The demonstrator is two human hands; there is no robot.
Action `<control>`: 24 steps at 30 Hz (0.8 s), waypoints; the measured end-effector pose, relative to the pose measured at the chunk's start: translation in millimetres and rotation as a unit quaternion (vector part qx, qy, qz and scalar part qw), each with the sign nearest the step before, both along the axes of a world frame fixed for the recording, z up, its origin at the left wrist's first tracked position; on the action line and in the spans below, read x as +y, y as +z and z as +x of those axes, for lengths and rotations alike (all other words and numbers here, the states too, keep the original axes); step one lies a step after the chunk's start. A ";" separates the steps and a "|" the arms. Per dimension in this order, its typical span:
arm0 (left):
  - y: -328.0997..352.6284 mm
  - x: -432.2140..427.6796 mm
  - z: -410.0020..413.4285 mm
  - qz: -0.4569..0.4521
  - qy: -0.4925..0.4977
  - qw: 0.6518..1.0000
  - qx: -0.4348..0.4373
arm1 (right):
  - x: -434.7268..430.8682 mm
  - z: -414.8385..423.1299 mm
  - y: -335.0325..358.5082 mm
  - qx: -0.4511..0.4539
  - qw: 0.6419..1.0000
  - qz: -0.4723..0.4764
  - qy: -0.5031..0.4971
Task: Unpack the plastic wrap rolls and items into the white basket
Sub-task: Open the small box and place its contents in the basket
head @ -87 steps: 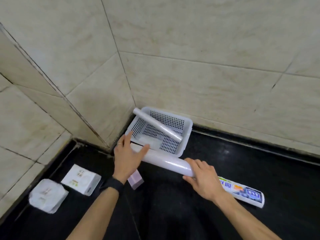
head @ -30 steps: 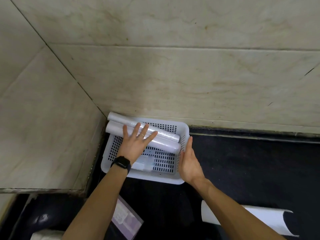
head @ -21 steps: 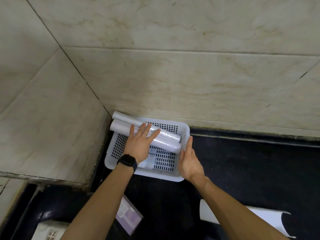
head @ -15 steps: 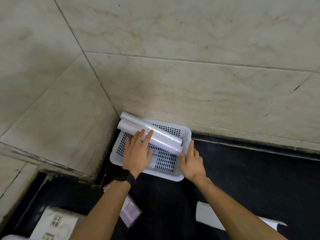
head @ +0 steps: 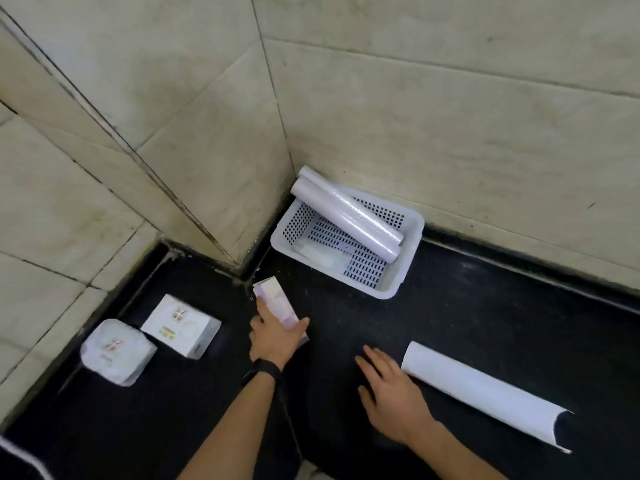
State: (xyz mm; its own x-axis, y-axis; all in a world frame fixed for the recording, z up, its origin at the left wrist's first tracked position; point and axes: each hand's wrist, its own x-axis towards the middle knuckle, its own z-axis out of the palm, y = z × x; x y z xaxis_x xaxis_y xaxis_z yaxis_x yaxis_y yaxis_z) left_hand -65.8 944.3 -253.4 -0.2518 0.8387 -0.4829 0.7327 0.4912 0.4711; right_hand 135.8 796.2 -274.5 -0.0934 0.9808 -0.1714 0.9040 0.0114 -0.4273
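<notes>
A white perforated plastic basket is sitting on the black counter, pushed into the corner where the beige marble-tiled walls are meeting. Two long white plastic wrap rolls are lying side by side across the basket, their far ends sticking up over its back-left rim toward the corner and their near ends resting down inside by the right wall. A small clear packet is lying flat on the basket floor beneath them. In front of the basket, the person's left hand, with a black watch on its wrist, is gripping a small pale purple rectangular box, the fingers clamped around its near end while its far end is pointing toward the wall corner. The right hand is resting palm down on the counter, its fingers spread apart and holding nothing, just beside the end of a long white cardboard sleeve that is lying empty at an angle to the right. Near the left wall, well apart from the basket, a white square box with a small printed label and a white rounded plastic-wrapped pack are sitting next to each other.
</notes>
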 end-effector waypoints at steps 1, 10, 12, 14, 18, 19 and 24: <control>-2.4 -3.7 -0.4 -0.011 0.010 1.000 -0.008 | -10.1 -3.0 -7.6 -0.014 0.999 -0.043 0.022; 11.4 -54.5 -6.2 -0.025 -0.077 0.994 -0.074 | -32.5 7.5 -31.4 -0.054 0.979 -0.183 0.066; 17.3 -74.3 -4.1 -0.014 -0.115 0.990 -0.082 | -27.1 10.4 -25.2 -0.017 0.978 -0.196 0.065; 22.0 -93.3 -1.1 0.001 -0.151 0.985 -0.082 | -19.4 10.0 -9.0 0.113 0.965 -0.235 -0.025; 23.8 -130.1 1.0 0.090 -0.302 0.949 -0.011 | -14.2 21.8 33.3 0.510 0.730 -0.291 -0.350; 23.5 -137.8 1.7 0.127 -0.347 0.929 0.021 | -17.3 30.2 42.1 0.559 0.687 -0.285 -0.366; 22.4 -161.8 16.3 0.312 -0.466 0.821 0.107 | -45.7 58.5 65.1 0.581 0.684 -0.253 -0.362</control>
State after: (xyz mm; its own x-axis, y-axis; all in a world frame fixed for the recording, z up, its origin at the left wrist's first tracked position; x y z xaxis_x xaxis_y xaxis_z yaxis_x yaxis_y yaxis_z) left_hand -49.5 782.4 -230.9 0.6163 0.7828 0.0859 0.7521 -0.6174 0.2306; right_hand 194.3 750.4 -209.3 0.0228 0.6845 -0.7286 -0.3587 -0.6747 -0.6451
